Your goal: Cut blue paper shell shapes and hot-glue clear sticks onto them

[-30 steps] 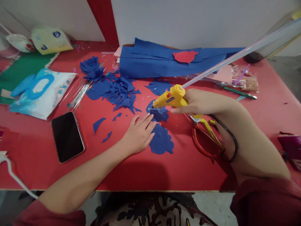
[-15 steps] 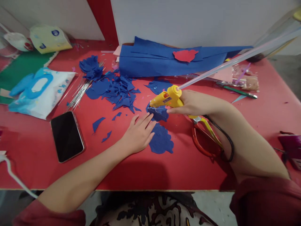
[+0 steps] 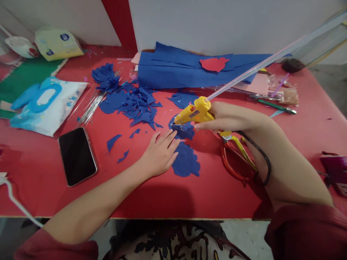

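My right hand (image 3: 230,117) grips a yellow glue gun (image 3: 195,112) with a long clear glue stick (image 3: 271,59) sticking out the back toward the upper right. Its nozzle points down-left at a small blue paper piece (image 3: 182,130). My left hand (image 3: 159,153) lies flat on the red table (image 3: 162,195), fingers stretched out, fingertips at the edge of that piece. A larger scalloped blue paper cut-out (image 3: 186,161) lies just right of the left hand.
Red-and-yellow scissors (image 3: 235,155) lie under my right wrist. A dark phone (image 3: 77,155) sits at left, a wipes pack (image 3: 46,104) beyond it. Blue paper scraps (image 3: 132,103), thin wires (image 3: 90,108) and folded blue sheets (image 3: 189,68) with a red cut-out (image 3: 214,64) lie further back.
The glue gun shifted slightly left and back over the small blue piece. My left hand has stayed in place.
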`<action>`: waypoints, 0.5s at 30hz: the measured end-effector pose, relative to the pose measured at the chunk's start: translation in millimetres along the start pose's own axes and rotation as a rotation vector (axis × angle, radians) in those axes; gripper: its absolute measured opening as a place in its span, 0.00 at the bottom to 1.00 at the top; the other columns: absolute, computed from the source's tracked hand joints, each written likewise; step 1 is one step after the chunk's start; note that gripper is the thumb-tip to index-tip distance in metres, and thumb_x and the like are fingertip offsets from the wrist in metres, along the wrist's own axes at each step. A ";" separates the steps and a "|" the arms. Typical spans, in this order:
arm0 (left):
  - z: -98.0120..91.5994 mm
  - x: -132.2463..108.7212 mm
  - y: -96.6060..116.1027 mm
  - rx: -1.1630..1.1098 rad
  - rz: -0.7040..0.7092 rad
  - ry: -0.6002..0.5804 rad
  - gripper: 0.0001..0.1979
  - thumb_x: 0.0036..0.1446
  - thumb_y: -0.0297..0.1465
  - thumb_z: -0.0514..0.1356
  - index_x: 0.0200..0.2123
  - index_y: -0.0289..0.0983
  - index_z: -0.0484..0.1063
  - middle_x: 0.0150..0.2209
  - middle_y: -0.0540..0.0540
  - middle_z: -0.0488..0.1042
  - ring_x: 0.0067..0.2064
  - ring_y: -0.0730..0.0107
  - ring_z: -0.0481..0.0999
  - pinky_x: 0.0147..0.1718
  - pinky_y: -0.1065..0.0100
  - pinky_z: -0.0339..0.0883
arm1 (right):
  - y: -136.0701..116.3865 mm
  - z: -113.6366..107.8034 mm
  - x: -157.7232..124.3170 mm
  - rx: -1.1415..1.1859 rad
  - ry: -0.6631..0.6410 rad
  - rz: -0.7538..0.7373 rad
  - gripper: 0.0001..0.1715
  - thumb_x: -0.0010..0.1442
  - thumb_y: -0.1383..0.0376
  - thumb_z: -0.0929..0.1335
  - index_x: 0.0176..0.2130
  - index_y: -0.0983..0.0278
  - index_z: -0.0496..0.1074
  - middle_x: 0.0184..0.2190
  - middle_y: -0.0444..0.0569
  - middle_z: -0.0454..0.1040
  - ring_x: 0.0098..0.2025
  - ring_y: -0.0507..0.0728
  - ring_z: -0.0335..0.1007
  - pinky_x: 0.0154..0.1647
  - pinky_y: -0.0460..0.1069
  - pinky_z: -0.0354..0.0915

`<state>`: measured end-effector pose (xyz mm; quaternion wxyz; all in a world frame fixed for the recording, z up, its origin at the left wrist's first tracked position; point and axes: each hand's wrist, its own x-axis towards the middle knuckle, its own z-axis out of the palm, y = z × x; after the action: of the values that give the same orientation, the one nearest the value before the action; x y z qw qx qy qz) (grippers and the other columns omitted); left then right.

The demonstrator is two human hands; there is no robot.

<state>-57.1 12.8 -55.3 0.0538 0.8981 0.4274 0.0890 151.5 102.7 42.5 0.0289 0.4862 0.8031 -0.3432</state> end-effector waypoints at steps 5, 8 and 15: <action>-0.2 0.3 0.2 -0.005 0.000 0.000 0.19 0.62 0.33 0.47 0.53 0.30 0.66 0.59 0.32 0.61 0.61 0.51 0.58 0.56 0.47 0.51 | -8.9 1.8 2.0 -0.016 -0.036 0.129 0.14 0.55 0.56 0.66 0.30 0.64 0.66 0.18 0.43 0.63 0.19 0.49 0.59 0.19 0.46 0.54; -0.5 0.6 0.3 -0.003 0.002 0.003 0.20 0.62 0.32 0.47 0.53 0.30 0.66 0.59 0.32 0.61 0.61 0.51 0.58 0.56 0.47 0.52 | -8.5 3.2 3.4 -0.032 -0.015 0.133 0.14 0.55 0.55 0.66 0.31 0.64 0.67 0.19 0.43 0.63 0.20 0.50 0.59 0.19 0.47 0.54; -0.6 0.1 0.0 0.004 -0.002 -0.003 0.19 0.62 0.32 0.47 0.53 0.31 0.66 0.60 0.33 0.61 0.62 0.51 0.58 0.56 0.47 0.52 | -0.5 7.5 7.1 -0.071 0.025 0.078 0.17 0.53 0.53 0.66 0.32 0.65 0.65 0.22 0.43 0.62 0.23 0.49 0.56 0.22 0.46 0.54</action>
<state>-57.2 12.9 -54.7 0.0527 0.8980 0.4282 0.0866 145.1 103.6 34.3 0.0494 0.5200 0.7957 -0.3067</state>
